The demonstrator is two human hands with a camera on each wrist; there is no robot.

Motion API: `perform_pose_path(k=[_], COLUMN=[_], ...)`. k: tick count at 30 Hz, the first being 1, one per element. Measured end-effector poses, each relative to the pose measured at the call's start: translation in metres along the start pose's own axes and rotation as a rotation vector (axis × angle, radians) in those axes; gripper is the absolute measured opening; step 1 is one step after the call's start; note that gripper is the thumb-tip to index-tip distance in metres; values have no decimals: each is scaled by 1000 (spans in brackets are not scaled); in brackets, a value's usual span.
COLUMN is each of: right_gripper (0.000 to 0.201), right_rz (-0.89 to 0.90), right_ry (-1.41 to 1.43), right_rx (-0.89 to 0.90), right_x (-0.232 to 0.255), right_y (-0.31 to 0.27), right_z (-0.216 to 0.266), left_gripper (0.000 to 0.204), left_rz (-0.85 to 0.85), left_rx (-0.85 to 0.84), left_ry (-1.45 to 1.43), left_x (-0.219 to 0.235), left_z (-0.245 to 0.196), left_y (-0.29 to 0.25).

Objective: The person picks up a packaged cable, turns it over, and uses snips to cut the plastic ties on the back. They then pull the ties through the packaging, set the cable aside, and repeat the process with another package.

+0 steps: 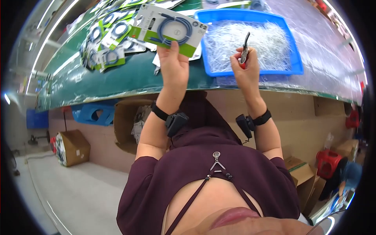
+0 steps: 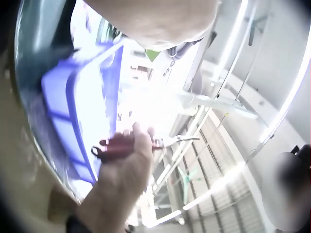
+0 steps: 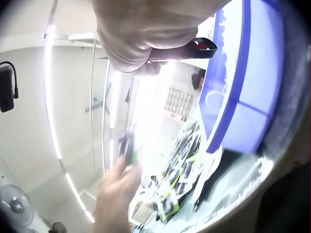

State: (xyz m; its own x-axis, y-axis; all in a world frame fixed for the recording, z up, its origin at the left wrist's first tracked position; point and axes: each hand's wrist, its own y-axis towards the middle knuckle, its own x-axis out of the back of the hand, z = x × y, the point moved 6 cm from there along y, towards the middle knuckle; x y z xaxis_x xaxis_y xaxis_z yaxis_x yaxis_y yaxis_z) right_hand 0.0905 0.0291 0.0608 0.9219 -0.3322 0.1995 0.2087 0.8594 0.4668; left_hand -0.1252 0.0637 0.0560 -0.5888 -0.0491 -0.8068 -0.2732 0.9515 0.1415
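Observation:
In the head view my left hand (image 1: 175, 70) holds up a carded cable pack (image 1: 172, 29) by its lower edge, thumb across the front. A coiled blue-grey cable is fixed to the white and green card. My right hand (image 1: 246, 72) grips red-handled pliers (image 1: 244, 55), their narrow metal tip pointing up and away from me. This hand is above the near part of a blue tray (image 1: 253, 73) of white shredded filler (image 1: 270, 43). The left wrist view also shows the pliers (image 2: 121, 147) in the right hand, with their handles partly covered by fingers.
Several more carded cables (image 1: 113, 56) lie heaped on the green tabletop (image 1: 137, 74) at the left. Below the table edge stand an open cardboard box (image 1: 123, 127) and a blue plastic stool (image 1: 84, 113). Another carton (image 1: 74, 148) is on the floor at far left.

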Motion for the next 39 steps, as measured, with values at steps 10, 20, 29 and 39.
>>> perform_pose_path(k=[10, 20, 29, 39], right_gripper=[70, 92, 81, 60], right_rz=[-117, 79, 182, 237], right_ry=[805, 987, 938, 317], right_rx=[-465, -657, -562, -349], right_x=[95, 59, 77, 68], right_y=[31, 30, 10, -16], right_z=[-105, -74, -85, -32], left_gripper=[59, 40, 75, 52], left_rz=[-539, -105, -311, -77], left_rx=[-182, -3, -111, 262], left_ry=[908, 976, 1990, 616], left_x=[305, 230, 192, 164], left_z=[-248, -160, -78, -44], left_y=[-133, -1, 201, 153])
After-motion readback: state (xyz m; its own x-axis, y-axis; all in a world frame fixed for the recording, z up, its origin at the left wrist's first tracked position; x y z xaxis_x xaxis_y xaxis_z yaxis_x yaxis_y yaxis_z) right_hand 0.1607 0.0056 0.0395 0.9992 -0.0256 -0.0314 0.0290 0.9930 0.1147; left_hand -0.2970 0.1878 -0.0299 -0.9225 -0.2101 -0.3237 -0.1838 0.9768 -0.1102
